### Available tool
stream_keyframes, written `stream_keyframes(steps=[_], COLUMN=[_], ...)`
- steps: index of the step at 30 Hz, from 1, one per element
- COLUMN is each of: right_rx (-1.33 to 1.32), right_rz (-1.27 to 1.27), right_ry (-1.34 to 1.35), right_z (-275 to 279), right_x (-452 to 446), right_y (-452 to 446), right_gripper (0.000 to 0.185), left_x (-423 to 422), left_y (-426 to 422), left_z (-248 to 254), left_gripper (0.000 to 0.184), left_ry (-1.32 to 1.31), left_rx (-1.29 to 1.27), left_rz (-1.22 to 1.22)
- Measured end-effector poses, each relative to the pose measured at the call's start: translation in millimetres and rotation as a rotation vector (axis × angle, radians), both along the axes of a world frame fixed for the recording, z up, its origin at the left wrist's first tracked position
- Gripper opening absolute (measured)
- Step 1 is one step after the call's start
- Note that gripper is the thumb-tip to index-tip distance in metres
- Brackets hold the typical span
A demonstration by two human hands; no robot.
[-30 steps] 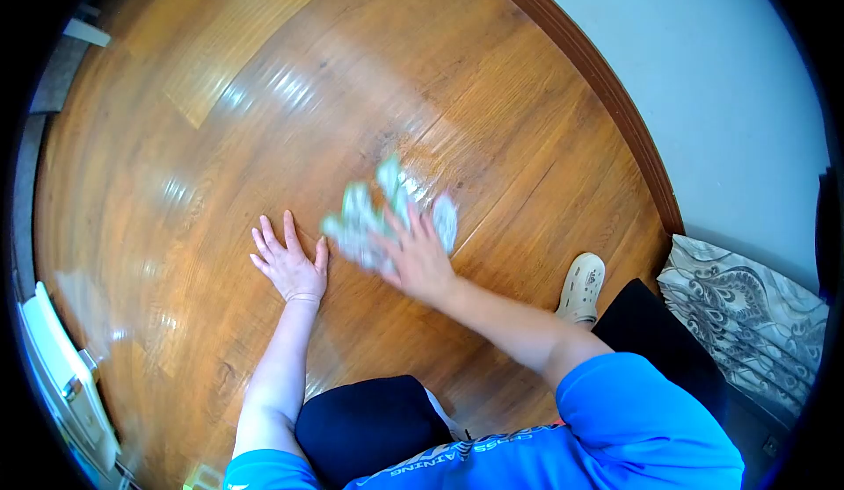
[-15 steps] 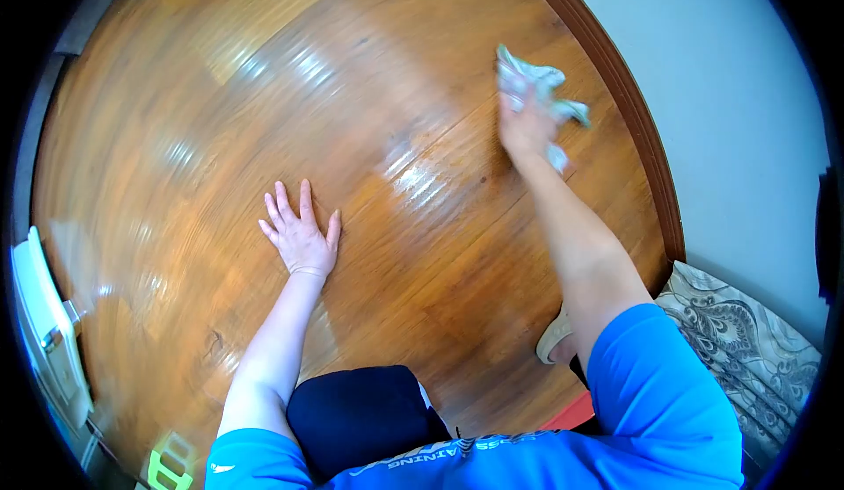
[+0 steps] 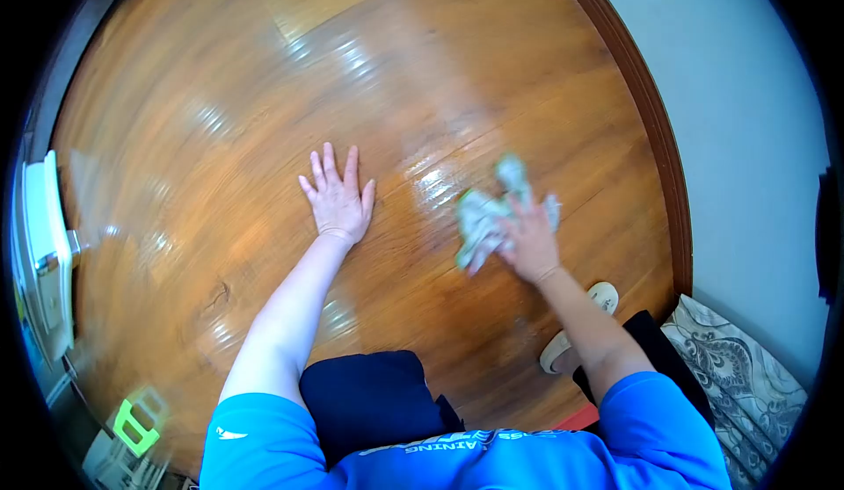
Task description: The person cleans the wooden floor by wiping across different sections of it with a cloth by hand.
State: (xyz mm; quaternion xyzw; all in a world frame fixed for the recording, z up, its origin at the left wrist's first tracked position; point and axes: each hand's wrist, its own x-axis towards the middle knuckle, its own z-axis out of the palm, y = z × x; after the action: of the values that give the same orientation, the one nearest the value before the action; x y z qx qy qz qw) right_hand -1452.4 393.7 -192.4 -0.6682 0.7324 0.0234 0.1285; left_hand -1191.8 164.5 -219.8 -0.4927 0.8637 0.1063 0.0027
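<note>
My left hand [image 3: 341, 204] lies flat on the glossy wooden floor [image 3: 422, 305], fingers spread, holding nothing. To its right, my right hand [image 3: 530, 239] presses a crumpled white-and-green cloth [image 3: 481, 224] against the boards. The cloth bunches out ahead of the fingers and to their left, slightly blurred. Part of it is hidden under the palm.
A brown baseboard [image 3: 649, 108] curves along the pale wall [image 3: 730, 138] on the right. Patterned fabric [image 3: 734, 371] hangs at lower right, near my slippered foot [image 3: 556, 349]. A green-handled object [image 3: 134, 428] and white furniture [image 3: 54, 253] stand on the left.
My right hand has pulled the cloth back toward my body and somewhat left, away from the baseboard. The camera view has shifted; my left hand still rests flat on the floor.
</note>
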Motion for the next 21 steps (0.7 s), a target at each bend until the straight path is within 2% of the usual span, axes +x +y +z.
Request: stream_keyframes(steps=[1, 2, 3, 4, 5, 6, 7, 9, 11, 12, 13, 14, 16, 18, 19, 21], right_rx=[0.024, -0.104, -0.081, -0.166, -0.169, -0.18, -0.189, -0.222, -0.134, -0.256, -0.376, -0.379, -0.198, -0.255, -0.336, -0.174], right_rz=[-0.093, -0.189, -0.371, -0.5, -0.486, -0.663, -0.842, -0.385, -0.145, -0.164, -0.185, -0.177, -0.078, -0.132, -0.195, -0.415], right_ry=[0.096, 0.072, 0.07, 0.074, 0.067, 0.101, 0.134, 0.214, 0.072, -0.099, -0.274, -0.278, -0.465, -0.373, -0.372, -0.157], right_z=[5, -1, -1, -10, -15, -18, -21, -30, -8, -27, -49, -31, 23, 37, 37, 26], right_x=[-17, -36, -43, -48, -46, -33, -14, 31, 94, 118, 134, 137, 127, 98, 78, 47], right_y=[-4, -11, -29, -48, -74, -107, -128, -146, -147, -138, -124, -113, -89, -55, -37, 7], right_gripper=[0.065, 0.063, 0.06, 0.058, 0.058, 0.059, 0.061, 0.064, 0.06, 0.062, 0.065, 0.065, 0.068, 0.075, 0.074, 0.073], left_x=[0, 2, 5, 8, 11, 15, 13, 2, -9, -14, -18, -19, -13, -10, -11, -15], left_y=[-1, -1, -3, -4, -3, 2, 12, 37, 55, 57, 57, 55, 51, 50, 45, 26], left_z=[2, 5, 7, 10, 13, 11, 16, 32, 53, 54, 53, 52, 35, 30, 26, 15], left_gripper=[0.065, 0.065, 0.065, 0.065, 0.065, 0.064, 0.064, 0.066, 0.068, 0.068, 0.07, 0.072, 0.074, 0.077, 0.077, 0.076], left_ry=[-0.005, -0.002, -0.005, 0.045, 0.095, 0.211, 0.207, 0.374, 0.436, 0.436, 0.476, 0.514, 0.478, 0.365, 0.363, 0.093], left_rx=[0.02, 0.042, 0.036, 0.07, 0.102, 0.098, 0.092, 0.032, 0.02, 0.014, 0.142, 0.272, 0.283, 0.255, 0.257, 0.118], left_rz=[-0.017, -0.033, -0.018, -0.044, -0.07, -0.025, -0.014, -0.108, -0.347, -0.335, -0.39, -0.446, -0.485, -0.628, -0.626, -0.921])
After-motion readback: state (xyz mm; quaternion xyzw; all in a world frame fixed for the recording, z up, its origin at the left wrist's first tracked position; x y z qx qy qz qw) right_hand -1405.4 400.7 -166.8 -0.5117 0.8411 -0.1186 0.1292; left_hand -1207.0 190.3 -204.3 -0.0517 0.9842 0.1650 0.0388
